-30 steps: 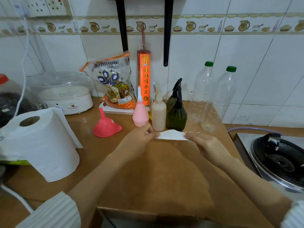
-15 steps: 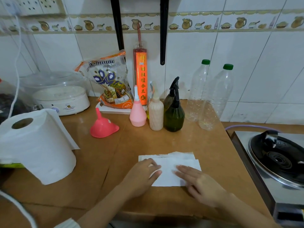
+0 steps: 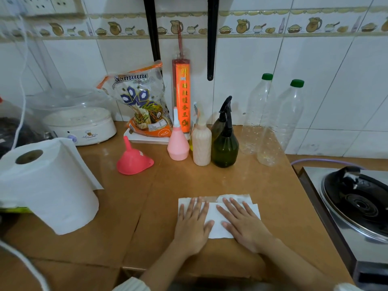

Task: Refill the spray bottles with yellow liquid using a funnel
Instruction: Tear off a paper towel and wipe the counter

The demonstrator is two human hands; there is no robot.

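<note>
Although the brown worktop point(image 3: 262, 181) is laid out for refilling, you have not begun the pour — no bottle stands open and no yellow liquid is being poured. The large paper roll point(image 3: 48, 190) sits at your left, and the two clear, green-capped bottles point(image 3: 270, 122) stand against the tiled wall at the far right, looking nearly empty. The spray bottles cluster in front of the wall, well beyond your reach as your hands lie: the dark green spray bottle point(image 3: 224, 148) on the right, a cream bottle point(image 3: 202, 143) touching or just beside it, and a pink nozzle bottle point(image 3: 178, 143) on the left, all capped. A little yellow shows behind the cream bottle; what holds it cannot be told. The pink funnel point(image 3: 134, 161) rests mouth-down, spout up, to the left of the bottles — untouched. Nearest you, a folded paper towel point(image 3: 216, 219) lies flat. Your left hand point(image 3: 192, 225) and right hand point(image 3: 243, 223) press it with straight, spread fingers, grasping nothing. Uncapping, seating the funnel and pouring all appear to remain.
</note>
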